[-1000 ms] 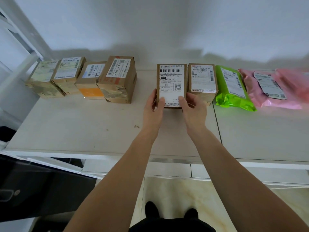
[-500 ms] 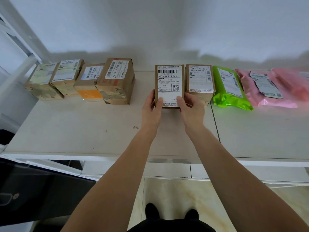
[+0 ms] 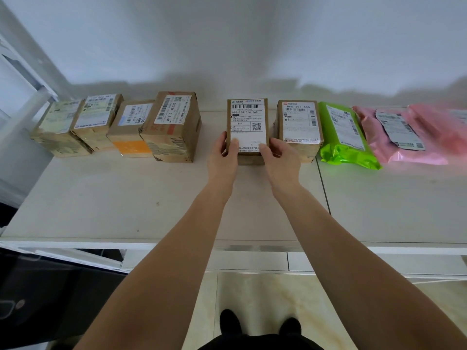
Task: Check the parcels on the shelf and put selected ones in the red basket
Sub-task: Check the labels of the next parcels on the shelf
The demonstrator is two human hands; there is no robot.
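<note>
I see both hands on a small cardboard box (image 3: 247,127) near the shelf's (image 3: 126,198) back edge: my left hand (image 3: 222,157) grips its left side, my right hand (image 3: 280,157) its right, thumbs on the label. Another box (image 3: 299,127) stands just beside it; a green bag (image 3: 346,137) and pink bags (image 3: 404,137) lie toward the right end, four boxes (image 3: 116,127) toward the left.
</note>
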